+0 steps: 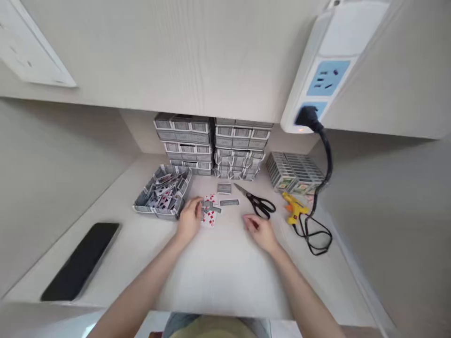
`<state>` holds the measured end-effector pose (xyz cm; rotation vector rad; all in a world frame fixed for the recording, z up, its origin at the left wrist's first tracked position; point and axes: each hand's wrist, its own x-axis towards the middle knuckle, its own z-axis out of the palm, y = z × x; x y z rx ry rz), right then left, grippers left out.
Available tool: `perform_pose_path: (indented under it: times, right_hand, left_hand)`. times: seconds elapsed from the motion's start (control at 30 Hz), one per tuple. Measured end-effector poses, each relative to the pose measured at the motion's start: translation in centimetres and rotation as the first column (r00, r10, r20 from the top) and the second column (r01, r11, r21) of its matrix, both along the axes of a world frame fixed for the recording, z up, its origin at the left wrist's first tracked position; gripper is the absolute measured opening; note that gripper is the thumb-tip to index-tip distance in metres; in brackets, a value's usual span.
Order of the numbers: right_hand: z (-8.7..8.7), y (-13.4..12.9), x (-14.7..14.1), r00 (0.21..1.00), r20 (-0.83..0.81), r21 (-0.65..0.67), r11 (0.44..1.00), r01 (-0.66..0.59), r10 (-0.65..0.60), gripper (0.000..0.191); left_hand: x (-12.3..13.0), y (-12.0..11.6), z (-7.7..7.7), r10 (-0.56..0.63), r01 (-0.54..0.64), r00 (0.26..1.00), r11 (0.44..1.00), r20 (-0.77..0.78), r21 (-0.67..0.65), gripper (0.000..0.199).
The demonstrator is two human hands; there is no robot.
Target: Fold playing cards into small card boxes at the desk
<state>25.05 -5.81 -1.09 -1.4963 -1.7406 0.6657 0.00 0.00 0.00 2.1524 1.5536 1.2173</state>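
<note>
My left hand (190, 218) is closed at the left edge of some red-suited playing cards (210, 218), its fingertips pinching a small grey-backed card piece (207, 204) that lies over them. The hand partly covers these cards. To the right, my right hand (261, 231) rests on the tabletop with its fingers curled in and nothing visible in them. Just beyond it lie black-handled scissors (260, 202), blades pointing away to the left. A grey card strip (229, 203) and a grey-backed card (224, 188) lie between the hands, farther back.
A basket (141, 209) made of folded cards holds loose cards at left. Stacked card-built boxes (188, 136) and more stacks (241, 141) stand behind. Card packs (296, 171), a yellow glue gun (295, 209) with its cable, a power strip (322, 84) and a black phone (81, 260) surround the area.
</note>
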Motion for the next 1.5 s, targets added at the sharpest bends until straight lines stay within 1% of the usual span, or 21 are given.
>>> perform_pose_path:
  times: [0.1, 0.13, 0.2, 0.27, 0.33, 0.4, 0.47, 0.53, 0.6, 0.67, 0.77, 0.9, 0.97, 1.0, 1.07, 1.13, 1.2, 1.27, 1.33, 1.43, 1.5]
  right_hand:
    - [0.3, -0.3, 0.1, 1.0, 0.016, 0.036, 0.999, 0.011, -0.012, 0.024]
    - [0.4, -0.4, -0.1, 1.0, 0.029, 0.07, 0.998, 0.001, -0.003, 0.023]
    - [0.8, -0.7, -0.9, 0.997, 0.072, 0.184, 0.982, -0.034, 0.021, 0.022]
    - [1.2, -0.9, -2.2, 0.988, 0.123, 0.285, 0.95, -0.13, 0.098, 0.022]
    - [1.6, -1.1, -4.0, 0.96, 0.165, 0.314, 0.911, -0.267, 0.225, 0.028]
    - [1.9, -1.1, -5.7, 0.898, 0.261, 0.253, 0.873, -0.417, 0.353, 0.041]
    - [1.9, -0.9, -7.0, 0.857, 0.354, 0.188, 0.869, -0.457, 0.374, 0.056]
    - [2.0, -0.8, -7.6, 0.811, 0.434, 0.133, 0.862, -0.489, 0.392, 0.055]
    - [2.0, -1.0, -7.6, 0.778, 0.486, 0.108, 0.856, -0.505, 0.397, 0.047]
    - [2.1, -1.4, -7.2, 0.768, 0.512, 0.115, 0.856, -0.504, 0.383, 0.043]
    - [2.1, -2.6, -6.2, 0.78, 0.512, 0.151, 0.856, -0.495, 0.361, 0.038]
    - [2.1, -3.9, -4.6, 0.853, 0.405, 0.205, 0.877, -0.435, 0.329, 0.029]
    - [2.2, -3.9, -4.0, 0.889, 0.326, 0.191, 0.898, -0.396, 0.322, 0.027]
    - [2.2, -3.7, -3.7, 0.903, 0.294, 0.173, 0.911, -0.373, 0.314, 0.026]
    - [2.4, -2.9, -3.4, 0.923, 0.258, 0.125, 0.938, -0.324, 0.285, 0.033]
    - [2.5, -1.9, -3.3, 0.929, 0.246, 0.074, 0.951, -0.301, 0.275, 0.055]
    - [2.7, -0.8, -3.3, 0.927, 0.221, 0.009, 0.949, -0.314, 0.305, 0.075]
    - [2.7, 0.1, -3.4, 0.928, 0.187, -0.052, 0.946, -0.319, 0.323, 0.082]
    - [2.8, 0.8, -3.4, 0.935, 0.165, -0.112, 0.948, -0.298, 0.314, 0.079]
    - [2.8, 1.7, -3.2, 0.944, 0.164, -0.198, 0.947, -0.254, 0.287, 0.073]
    - [2.8, 2.1, -3.2, 0.943, 0.176, -0.238, 0.942, -0.238, 0.283, 0.068]
  left_hand:
    - [-0.2, -0.6, 0.6, -0.014, 0.017, 0.999, 0.996, -0.04, 0.086, 0.024]
    - [-0.2, -0.9, 0.7, -0.048, 0.055, 0.996, 0.993, -0.074, 0.104, 0.024]
    - [-0.2, -1.4, 0.8, -0.182, 0.205, 0.965, 0.972, -0.188, 0.112, 0.02]
    - [0.0, -1.9, 0.8, -0.297, 0.331, 0.911, 0.94, -0.287, 0.076, 0.018]
    - [0.2, -2.1, 0.7, -0.348, 0.383, 0.875, 0.923, -0.337, 0.04, 0.02]
    - [0.4, -2.1, 0.6, -0.327, 0.352, 0.881, 0.936, -0.342, 0.01, 0.024]
    - [0.4, -1.8, 0.4, -0.251, 0.255, 0.913, 0.966, -0.322, -0.029, 0.031]
    - [0.2, -1.2, 0.3, -0.197, 0.183, 0.934, 0.98, -0.299, -0.073, 0.035]
    - [-0.2, -0.7, 0.2, -0.213, 0.195, 0.94, 0.976, -0.265, -0.093, 0.034]
    - [-0.6, -0.3, 0.1, -0.223, 0.209, 0.952, 0.974, -0.209, -0.088, 0.032]
    - [-1.0, 0.0, -0.1, -0.169, 0.163, 0.98, 0.985, -0.108, -0.06, 0.034]
    - [-1.1, -0.3, -0.1, -0.119, 0.119, 0.993, 0.993, -0.012, 0.017, 0.036]
    - [-0.9, -0.8, 0.3, -0.18, 0.182, 0.983, 0.983, -0.033, 0.036, 0.031]
    - [-0.7, -1.2, 0.6, -0.25, 0.253, 0.965, 0.967, -0.072, 0.023, 0.028]
    - [-0.2, -1.9, 1.3, -0.422, 0.421, 0.893, 0.906, -0.159, -0.044, 0.024]
    - [0.3, -2.6, 2.2, -0.522, 0.511, 0.824, 0.852, -0.218, -0.11, 0.024]
    - [0.8, -3.1, 3.0, -0.556, 0.534, 0.796, 0.831, -0.241, -0.154, 0.034]
    - [1.2, -3.2, 3.5, -0.572, 0.542, 0.784, 0.82, -0.24, -0.184, 0.048]
    - [1.3, -3.2, 3.5, -0.577, 0.538, 0.785, 0.815, -0.226, -0.213, 0.052]
    - [1.3, -2.7, 2.8, -0.552, 0.5, 0.813, 0.825, -0.185, -0.263, 0.051]
    - [1.4, -2.1, 2.3, -0.533, 0.472, 0.832, 0.826, -0.156, -0.308, 0.059]
